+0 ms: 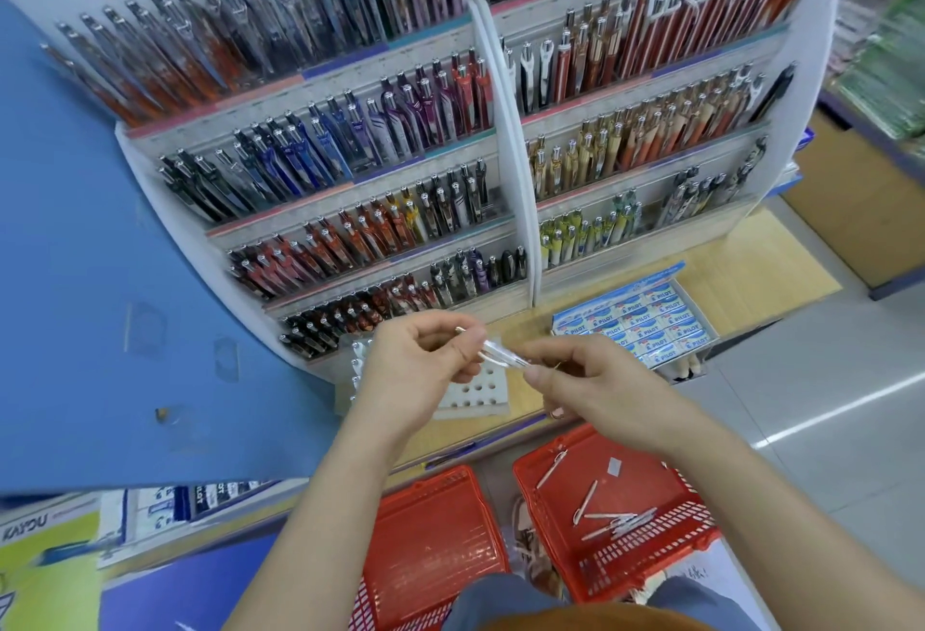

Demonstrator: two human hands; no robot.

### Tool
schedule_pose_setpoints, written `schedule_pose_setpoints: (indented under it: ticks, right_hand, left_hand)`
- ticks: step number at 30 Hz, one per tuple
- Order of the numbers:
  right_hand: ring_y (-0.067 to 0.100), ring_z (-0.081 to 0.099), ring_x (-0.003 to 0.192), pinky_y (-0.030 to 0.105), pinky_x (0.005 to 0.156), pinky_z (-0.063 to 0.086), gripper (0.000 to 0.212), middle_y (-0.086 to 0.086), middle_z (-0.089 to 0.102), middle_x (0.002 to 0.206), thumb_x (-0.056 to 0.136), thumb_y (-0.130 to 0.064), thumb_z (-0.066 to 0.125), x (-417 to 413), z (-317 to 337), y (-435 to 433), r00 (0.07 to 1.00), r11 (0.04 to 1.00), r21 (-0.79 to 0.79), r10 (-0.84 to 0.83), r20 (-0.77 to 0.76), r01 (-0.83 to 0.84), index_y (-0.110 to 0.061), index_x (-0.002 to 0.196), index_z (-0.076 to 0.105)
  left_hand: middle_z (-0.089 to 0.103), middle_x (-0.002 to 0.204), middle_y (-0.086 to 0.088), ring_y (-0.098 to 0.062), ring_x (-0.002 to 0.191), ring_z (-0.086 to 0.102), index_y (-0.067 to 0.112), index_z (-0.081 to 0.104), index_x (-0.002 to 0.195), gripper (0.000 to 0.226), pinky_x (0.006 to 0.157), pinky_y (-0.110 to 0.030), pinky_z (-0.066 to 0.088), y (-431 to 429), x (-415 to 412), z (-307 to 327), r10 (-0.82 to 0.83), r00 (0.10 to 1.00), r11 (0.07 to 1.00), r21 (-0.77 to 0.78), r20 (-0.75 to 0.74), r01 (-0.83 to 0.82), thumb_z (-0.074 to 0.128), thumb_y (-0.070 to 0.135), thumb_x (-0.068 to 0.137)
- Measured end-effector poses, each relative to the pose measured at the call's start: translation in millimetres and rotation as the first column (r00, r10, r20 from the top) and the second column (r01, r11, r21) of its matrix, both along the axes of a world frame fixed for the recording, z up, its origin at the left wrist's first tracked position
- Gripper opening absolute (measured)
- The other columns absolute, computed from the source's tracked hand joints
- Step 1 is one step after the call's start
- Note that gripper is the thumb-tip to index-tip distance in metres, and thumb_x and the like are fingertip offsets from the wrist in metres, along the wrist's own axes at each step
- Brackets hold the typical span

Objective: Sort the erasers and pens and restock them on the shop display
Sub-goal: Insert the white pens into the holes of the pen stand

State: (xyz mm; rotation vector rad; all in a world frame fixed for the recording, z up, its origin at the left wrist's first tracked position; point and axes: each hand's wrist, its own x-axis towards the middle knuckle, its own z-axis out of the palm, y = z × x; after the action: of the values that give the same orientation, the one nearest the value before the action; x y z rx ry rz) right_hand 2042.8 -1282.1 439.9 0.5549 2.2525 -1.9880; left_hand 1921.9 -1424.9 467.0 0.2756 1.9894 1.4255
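Note:
My left hand (418, 365) and my right hand (585, 380) together hold a small bunch of white-and-silver pens (500, 355) in front of the shop display (350, 210). Both hands pinch the bunch, one at each end. Under the pens stands a white holder block with round holes (473, 392). To the right on the wooden shelf sits a tray of blue-and-white Pilot erasers (635, 327). On the floor below, the right red basket (620, 510) holds several loose white pens (613, 520) and one small eraser (613, 467). The left red basket (433, 535) looks empty.
The tiered display holds rows of many-coloured pens in slots. A blue panel (100, 280) stands at the left. Boxed stock (150, 505) lies on a lower shelf at the left. Grey floor tiles (826, 405) stretch to the right, with another shelf unit (886, 80) beyond.

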Motion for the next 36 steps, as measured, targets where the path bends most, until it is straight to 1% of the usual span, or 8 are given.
schedule_pose_setpoints:
  ticks: [6,9,12,15,18,21,28,36]
  right_hand:
    - [0.016,0.048,0.060,0.031,0.059,0.040,0.013,0.005,0.058,0.070,0.092,-0.013,0.058,4.5,-10.1,7.9,0.994,0.988,-0.109,-0.101,0.043,0.105,-0.016,0.095,0.071]
    - [0.011,0.052,0.053,0.027,0.054,0.042,0.009,0.005,0.059,0.066,0.090,-0.010,0.061,-0.1,-20.7,3.0,0.973,0.966,-0.117,-0.221,0.073,0.228,-0.008,0.093,0.069]
    - [0.011,0.055,0.050,0.024,0.053,0.048,0.010,0.007,0.060,0.066,0.091,-0.007,0.060,0.2,-43.1,1.0,0.937,0.939,-0.103,-0.309,0.163,0.328,-0.003,0.095,0.068]
    - [0.014,0.056,0.053,0.021,0.054,0.051,0.012,0.010,0.060,0.068,0.091,-0.007,0.059,-0.2,-61.5,-7.1,0.902,0.905,-0.151,-0.354,0.247,0.397,0.002,0.097,0.065]
    - [0.020,0.058,0.065,0.034,0.067,0.053,0.011,0.010,0.062,0.070,0.090,-0.014,0.063,-4.8,-73.6,-18.3,0.901,0.918,-0.111,-0.343,0.264,0.382,-0.004,0.091,0.068]
    - [0.018,0.060,0.068,0.042,0.078,0.052,0.010,0.006,0.065,0.069,0.087,-0.021,0.066,-10.8,-78.7,-23.3,0.912,0.941,-0.016,-0.324,0.250,0.339,-0.017,0.079,0.069]
    - [0.023,0.066,0.082,0.038,0.084,0.053,0.022,0.009,0.072,0.084,0.083,-0.024,0.070,-16.7,-85.9,-31.2,0.908,0.942,0.081,-0.334,0.252,0.324,-0.010,0.099,0.072]
    - [0.022,0.062,0.072,0.041,0.080,0.054,0.011,0.011,0.067,0.072,0.086,-0.014,0.067,-15.4,-90.2,-38.9,0.875,0.891,-0.096,-0.406,0.265,0.443,-0.017,0.076,0.069]
  left_hand:
    - [0.071,0.069,-0.011,-0.019,0.061,0.066,0.012,0.071,0.082,0.015,0.062,-0.027,0.056,-15.9,-2.9,3.0,0.104,0.992,0.994,0.028,-0.070,-0.103,0.064,0.000,0.085]
    - [0.070,0.065,-0.004,-0.019,0.061,0.067,0.024,0.072,0.077,0.020,0.063,-0.034,0.057,-25.6,-9.6,6.0,0.142,0.955,0.987,-0.035,-0.259,-0.156,0.069,0.005,0.082]
    - [0.067,0.058,0.011,-0.009,0.060,0.065,0.032,0.070,0.072,0.016,0.064,-0.031,0.056,-35.0,-15.0,10.1,-0.013,0.856,0.967,-0.223,-0.517,-0.120,0.074,0.018,0.078]
    - [0.067,0.063,0.012,-0.010,0.063,0.064,0.027,0.073,0.079,0.004,0.067,-0.035,0.055,-37.2,-11.3,5.4,-0.140,0.781,0.943,-0.321,-0.609,-0.082,0.074,0.024,0.080]
    - [0.069,0.069,0.004,-0.017,0.066,0.064,0.019,0.073,0.085,0.006,0.066,-0.038,0.054,-37.1,-7.0,-8.6,-0.258,0.675,0.923,-0.383,-0.691,-0.039,0.072,0.024,0.081]
    - [0.070,0.072,-0.002,-0.023,0.069,0.065,0.016,0.072,0.086,0.009,0.066,-0.038,0.053,-34.4,-4.5,-23.5,-0.346,0.613,0.899,-0.438,-0.710,-0.001,0.071,0.024,0.082]
    - [0.070,0.076,-0.004,-0.026,0.070,0.064,0.014,0.069,0.088,0.009,0.064,-0.036,0.052,-29.1,-3.0,-40.3,-0.429,0.556,0.864,-0.504,-0.712,0.022,0.067,0.023,0.085]
    - [0.065,0.080,0.000,-0.022,0.075,0.061,0.015,0.071,0.087,0.010,0.065,-0.029,0.043,-28.5,-5.5,-54.9,-0.495,0.562,0.827,-0.558,-0.662,0.071,0.067,0.025,0.085]
